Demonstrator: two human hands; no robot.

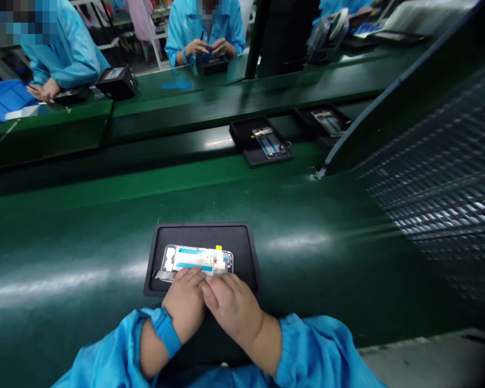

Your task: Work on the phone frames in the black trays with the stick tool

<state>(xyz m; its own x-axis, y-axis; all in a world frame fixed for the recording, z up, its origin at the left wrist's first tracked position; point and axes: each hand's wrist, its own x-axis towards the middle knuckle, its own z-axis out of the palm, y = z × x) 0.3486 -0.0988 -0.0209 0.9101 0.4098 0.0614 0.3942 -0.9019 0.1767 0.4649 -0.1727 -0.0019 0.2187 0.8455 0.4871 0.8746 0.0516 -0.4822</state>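
Observation:
A black tray [242,242] lies on the green belt right in front of me. In it rests an open phone frame [198,260] with a blue-and-white inner part and a small yellow tag. My left hand [186,302] and my right hand [230,304] sit side by side on the tray's near half, fingertips pressed against the frame's near edge. The fingers hide that edge, and whether they pinch a small part there does not show. A blue wrist strap circles my left wrist.
Two more black trays with phone frames [267,141] [327,121] lie further along the belt. A dark slanted panel with a mesh surface [440,161] rises at the right. Across the line, two people in blue coats [204,27] [60,48] work at their own trays.

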